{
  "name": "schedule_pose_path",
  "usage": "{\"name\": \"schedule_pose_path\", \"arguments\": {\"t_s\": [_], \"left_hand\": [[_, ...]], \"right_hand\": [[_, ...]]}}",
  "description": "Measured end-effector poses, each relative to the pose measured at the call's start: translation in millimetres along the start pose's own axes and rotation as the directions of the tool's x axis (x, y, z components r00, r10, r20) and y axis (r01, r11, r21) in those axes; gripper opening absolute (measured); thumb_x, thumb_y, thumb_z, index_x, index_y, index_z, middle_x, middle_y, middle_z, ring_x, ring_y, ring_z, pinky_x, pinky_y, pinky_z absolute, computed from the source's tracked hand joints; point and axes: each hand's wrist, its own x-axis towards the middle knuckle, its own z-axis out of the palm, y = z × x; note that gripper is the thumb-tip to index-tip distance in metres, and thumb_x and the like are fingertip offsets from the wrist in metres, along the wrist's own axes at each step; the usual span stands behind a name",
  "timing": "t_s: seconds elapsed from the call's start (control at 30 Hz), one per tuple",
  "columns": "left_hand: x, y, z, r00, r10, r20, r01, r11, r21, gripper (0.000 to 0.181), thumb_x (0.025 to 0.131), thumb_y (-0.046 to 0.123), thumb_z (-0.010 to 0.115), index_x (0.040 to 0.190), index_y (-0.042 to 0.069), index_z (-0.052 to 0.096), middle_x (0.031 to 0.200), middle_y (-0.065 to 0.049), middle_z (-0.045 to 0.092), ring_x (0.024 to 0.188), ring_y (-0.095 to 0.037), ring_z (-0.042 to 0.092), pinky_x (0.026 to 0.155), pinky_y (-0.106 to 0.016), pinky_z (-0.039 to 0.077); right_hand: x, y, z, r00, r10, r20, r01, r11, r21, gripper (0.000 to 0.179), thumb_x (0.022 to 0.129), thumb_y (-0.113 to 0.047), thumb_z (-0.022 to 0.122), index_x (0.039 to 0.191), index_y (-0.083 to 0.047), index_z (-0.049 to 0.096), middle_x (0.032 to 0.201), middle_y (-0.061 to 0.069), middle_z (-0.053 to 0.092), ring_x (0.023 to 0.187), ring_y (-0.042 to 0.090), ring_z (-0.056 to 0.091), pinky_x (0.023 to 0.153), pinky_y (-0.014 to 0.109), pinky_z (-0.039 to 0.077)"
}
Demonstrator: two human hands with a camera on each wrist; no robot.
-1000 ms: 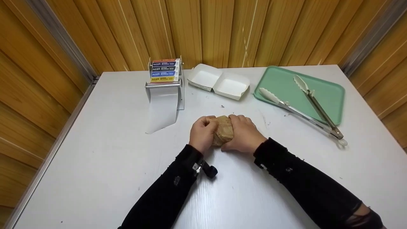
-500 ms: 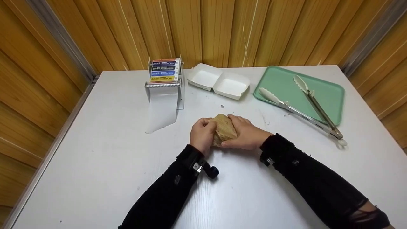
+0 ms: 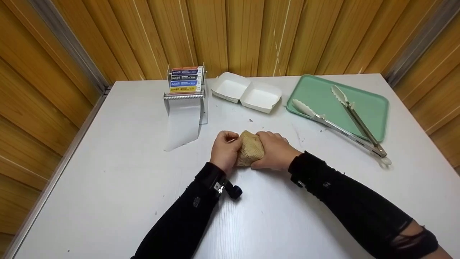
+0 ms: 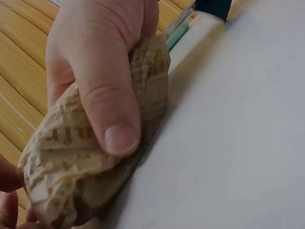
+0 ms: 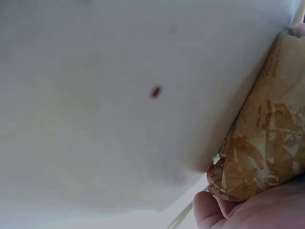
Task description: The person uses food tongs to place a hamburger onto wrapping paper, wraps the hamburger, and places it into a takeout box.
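A rounded bundle wrapped in crinkled brown printed paper (image 3: 251,148) rests on the white table between both hands. The left hand (image 3: 224,151) grips its left side, with fingers curled and thumb at the paper's edge. Around the right side, the right hand (image 3: 276,151) holds it, with the thumb along the near face. In the left wrist view, a thumb presses flat on the printed, creased paper (image 4: 62,143). The right wrist view shows the bundle's smoother folded side (image 5: 267,124) close to the tabletop, with fingertips at its lower end. What the wrapper contains is hidden.
Behind the hands stands a label dispenser (image 3: 185,86) with a strip of white paper (image 3: 183,122) hanging out. An opened white paper box (image 3: 248,91) sits at the back. At right, tongs (image 3: 350,135) lie across a green tray (image 3: 370,104). Wood-pattern walls (image 3: 244,36) enclose the table.
The bundle tilts to the right between the hands, then shifts back left, its upper face now more exposed. The left hand moves slightly left; the right hand keeps its hold.
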Motion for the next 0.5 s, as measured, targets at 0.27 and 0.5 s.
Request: {"name": "schedule_pose_path", "arguments": {"t_s": [0.27,0.5], "left_hand": [[-0.1,15.2,-18.7,0.902,0.089,0.423,-0.298,0.837,0.459,0.055,0.091,0.017,0.075,0.145,0.011,0.063,0.167,-0.008,0.041,0.151,-0.029,0.045,0.124,-0.042,0.038],[-0.5,17.7,-19.1,0.875,-0.023,0.483,-0.296,0.765,0.572,0.083,0.085,0.019,0.087,0.158,0.016,0.048,0.165,-0.004,0.046,0.146,-0.023,0.048,0.124,-0.042,0.037]], "right_hand": [[2.1,2.1,-1.0,0.999,-0.035,0.013,0.036,0.998,-0.049,0.087,0.076,-0.04,0.091,0.145,-0.006,0.049,0.133,0.013,0.06,0.124,0.037,0.053,0.108,0.055,0.04],[4.2,5.5,-4.4,0.995,-0.098,0.017,0.1,0.992,-0.082,0.084,0.077,-0.043,0.091,0.14,-0.004,0.052,0.129,0.013,0.062,0.12,0.035,0.055,0.105,0.054,0.043]]}}
